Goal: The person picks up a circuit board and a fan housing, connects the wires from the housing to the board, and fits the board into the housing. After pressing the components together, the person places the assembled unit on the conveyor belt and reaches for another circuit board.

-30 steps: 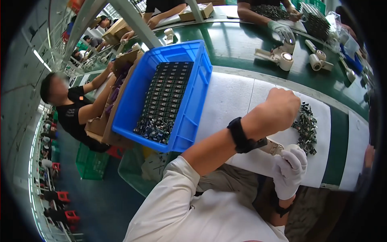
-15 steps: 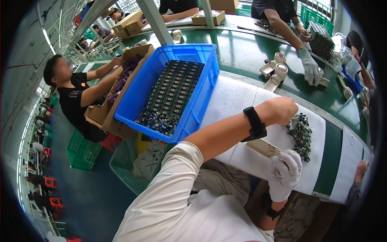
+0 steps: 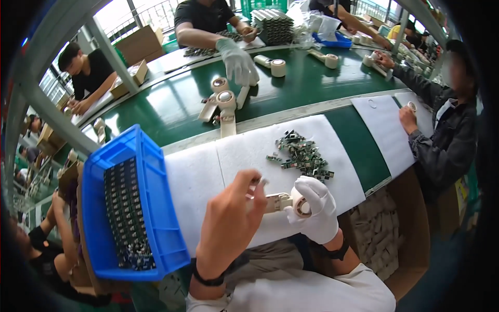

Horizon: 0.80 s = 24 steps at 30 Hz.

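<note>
My bare left hand (image 3: 228,226) is raised over the near edge of the white foam sheet (image 3: 195,171). Its thumb and fingers are pinched around something small and pale that I cannot make out. Gloved in white, my right hand (image 3: 321,213) grips a cream plastic housing (image 3: 279,201) by its round head. The housing's handle points left, toward my left hand, which partly hides its end. Parts show inside the open handle. Just beyond my right hand lies a loose pile of small green circuit boards (image 3: 304,156).
A blue bin (image 3: 165,218) of circuit boards stands at left. Across the green conveyor belt (image 3: 176,122) sit cream housings (image 3: 227,106) near a co-worker's gloved hand (image 3: 236,62). Another person (image 3: 442,125) works at right. A carton (image 3: 413,229) of pale parts is below the table's right edge.
My left hand has come back from the board pile to beside the housing. The view has swung right, and the housing in my right hand now shows its round head.
</note>
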{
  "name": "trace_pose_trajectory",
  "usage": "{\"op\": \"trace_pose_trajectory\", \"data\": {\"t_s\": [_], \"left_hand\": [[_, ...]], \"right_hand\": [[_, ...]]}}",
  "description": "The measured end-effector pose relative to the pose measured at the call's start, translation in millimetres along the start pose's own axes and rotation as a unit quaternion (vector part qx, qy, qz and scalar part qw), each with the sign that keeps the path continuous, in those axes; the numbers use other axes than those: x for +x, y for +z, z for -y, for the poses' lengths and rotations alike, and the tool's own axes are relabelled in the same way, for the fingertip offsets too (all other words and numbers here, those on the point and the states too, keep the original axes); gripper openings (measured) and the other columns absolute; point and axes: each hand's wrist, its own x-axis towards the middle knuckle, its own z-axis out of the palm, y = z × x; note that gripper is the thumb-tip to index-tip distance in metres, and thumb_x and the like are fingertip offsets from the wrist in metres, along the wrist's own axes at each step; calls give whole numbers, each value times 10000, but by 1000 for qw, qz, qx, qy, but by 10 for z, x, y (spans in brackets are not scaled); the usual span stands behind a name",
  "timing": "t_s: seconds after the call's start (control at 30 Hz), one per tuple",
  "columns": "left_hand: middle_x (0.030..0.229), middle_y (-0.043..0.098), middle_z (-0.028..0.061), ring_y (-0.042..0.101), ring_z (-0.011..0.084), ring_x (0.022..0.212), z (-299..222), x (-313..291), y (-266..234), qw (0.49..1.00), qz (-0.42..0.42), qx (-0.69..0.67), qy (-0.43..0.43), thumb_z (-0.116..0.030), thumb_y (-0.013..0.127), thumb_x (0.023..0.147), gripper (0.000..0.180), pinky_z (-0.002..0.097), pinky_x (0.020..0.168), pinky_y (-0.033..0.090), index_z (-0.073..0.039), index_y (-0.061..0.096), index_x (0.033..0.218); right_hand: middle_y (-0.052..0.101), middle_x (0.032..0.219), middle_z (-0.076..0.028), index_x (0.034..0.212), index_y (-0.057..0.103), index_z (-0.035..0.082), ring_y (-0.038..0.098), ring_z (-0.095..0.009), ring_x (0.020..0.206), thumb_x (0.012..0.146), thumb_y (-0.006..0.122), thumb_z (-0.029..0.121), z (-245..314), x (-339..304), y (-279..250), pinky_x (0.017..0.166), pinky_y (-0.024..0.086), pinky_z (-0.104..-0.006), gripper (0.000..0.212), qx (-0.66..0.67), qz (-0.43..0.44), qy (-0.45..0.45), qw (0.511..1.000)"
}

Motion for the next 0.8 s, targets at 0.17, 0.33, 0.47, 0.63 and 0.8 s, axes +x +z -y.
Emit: {"op": "trace_pose_trajectory", "data": {"t_s": [0.17,0.33,0.47,0.63,0.8], "left_hand": [[849,739,129,758,231,830,326,-516,-130,996,-94,1,-7,-76,686,961,121,335,743,570,-14,653,1060],[844,714,120,733,215,769,542,-741,-244,978,-191,46,-74,-57,698,955,103,341,736,557,-2,659,1033],[831,690,113,691,213,725,840,-787,-134,973,-204,-15,-105,-28,692,945,105,340,733,538,12,662,1037],[1023,707,229,705,352,815,817,-965,-224,990,-80,-5,-114,52,738,868,238,393,696,567,24,729,1104],[918,681,142,666,236,791,756,-861,-74,990,-67,-18,-125,9,683,920,173,357,731,530,4,652,1090]], "right_hand": [[613,1280,-142,1385,535,105,652,-378,1128,716,852,78,142,76,-41,952,561,-443,740,1,7,30,1000],[607,1315,-150,1381,556,122,659,-345,1112,764,815,77,126,308,-14,923,570,-417,670,179,179,-15,967],[627,1303,-144,1346,599,132,666,-311,1088,793,770,50,239,666,103,892,573,-383,584,160,270,-56,948],[633,1303,-150,1320,628,139,674,-300,1052,785,757,44,42,956,369,877,571,-370,558,177,330,-69,924],[655,1239,-146,1249,669,83,673,-305,1014,749,797,134,95,935,241,853,570,-374,519,42,302,-1,952]]}}
